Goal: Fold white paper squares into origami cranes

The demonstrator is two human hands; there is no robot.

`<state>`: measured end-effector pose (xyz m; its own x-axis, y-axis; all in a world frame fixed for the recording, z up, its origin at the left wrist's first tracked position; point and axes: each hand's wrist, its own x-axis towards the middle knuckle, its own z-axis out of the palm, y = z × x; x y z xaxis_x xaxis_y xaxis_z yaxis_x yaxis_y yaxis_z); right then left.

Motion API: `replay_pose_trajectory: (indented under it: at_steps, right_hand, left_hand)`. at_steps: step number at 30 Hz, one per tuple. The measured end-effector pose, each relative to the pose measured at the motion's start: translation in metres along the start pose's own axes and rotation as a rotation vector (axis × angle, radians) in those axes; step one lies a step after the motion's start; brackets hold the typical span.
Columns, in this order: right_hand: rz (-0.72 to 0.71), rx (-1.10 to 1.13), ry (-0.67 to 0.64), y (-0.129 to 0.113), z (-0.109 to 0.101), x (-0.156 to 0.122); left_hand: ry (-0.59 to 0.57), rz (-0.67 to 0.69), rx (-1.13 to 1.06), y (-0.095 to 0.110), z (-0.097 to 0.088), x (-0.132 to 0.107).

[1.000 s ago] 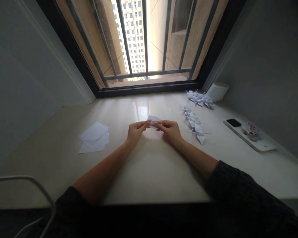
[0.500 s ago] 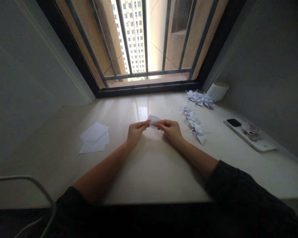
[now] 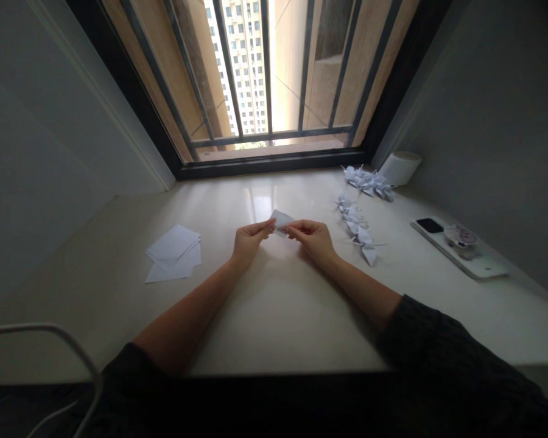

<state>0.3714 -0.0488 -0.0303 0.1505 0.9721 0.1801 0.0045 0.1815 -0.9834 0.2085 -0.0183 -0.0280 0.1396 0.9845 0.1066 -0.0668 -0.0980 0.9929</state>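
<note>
A small folded piece of white paper [image 3: 282, 219] is held up between both hands, in the middle of the pale sill. My left hand [image 3: 251, 240] pinches its left edge between thumb and fingers. On the opposite side, my right hand [image 3: 314, 238] grips the right edge in the same kind of pinch. The fingertips cover part of the paper, so its exact folds cannot be made out. To the right of my right hand stands a row of folded paper cranes [image 3: 357, 228]. Loose white paper sheets [image 3: 173, 246] lie overlapping to the left of my left hand.
Farther back, more paper cranes [image 3: 368, 182] cluster beside a white cylindrical object [image 3: 400, 168]. A phone [image 3: 459, 249] with a round grip lies at the right. A white cable [image 3: 50, 328] loops at the lower left. Beyond the sill [image 3: 283, 328] is a barred window [image 3: 269, 79].
My left hand has shifted very slightly left and down along the paper's edge. The paper's top corner has tilted a little. Everything else stays in place.
</note>
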Motion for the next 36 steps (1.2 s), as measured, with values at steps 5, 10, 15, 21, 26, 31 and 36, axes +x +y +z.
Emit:
replay_pose_trajectory:
  at_steps: [5, 10, 15, 21, 26, 31, 36]
  right_hand:
    - [0.03, 0.063, 0.013, -0.0022, 0.0032, -0.0009]
    - [0.043, 0.107, 0.012, -0.0022, 0.004, -0.0009]
    - [0.073, 0.078, 0.051, -0.0025, 0.0027, -0.0008]
    - [0.105, 0.07, 0.04, -0.0017, 0.0033, -0.0007]
    - [0.106, 0.139, 0.051, -0.002, 0.0037, -0.0002]
    - [0.11, 0.155, 0.044, -0.0035, 0.0044, -0.0008]
    - [0.128, 0.156, 0.042, -0.0038, 0.0046, -0.0015]
  left_hand:
    - [0.002, -0.001, -0.015, 0.001, 0.0008, -0.0006]
    - [-0.009, 0.023, -0.013, 0.0007, 0.0013, -0.0014]
    - [-0.023, 0.033, 0.01, 0.0008, 0.0018, -0.0019]
    - [-0.01, 0.011, -0.02, 0.0001, 0.0015, -0.0007]
    - [-0.018, 0.0, -0.028, -0.0007, 0.0004, 0.0001]
    - [-0.028, -0.002, -0.022, -0.0004, -0.0001, 0.0004]
    - [-0.016, -0.006, -0.041, -0.0005, 0.0006, -0.0001]
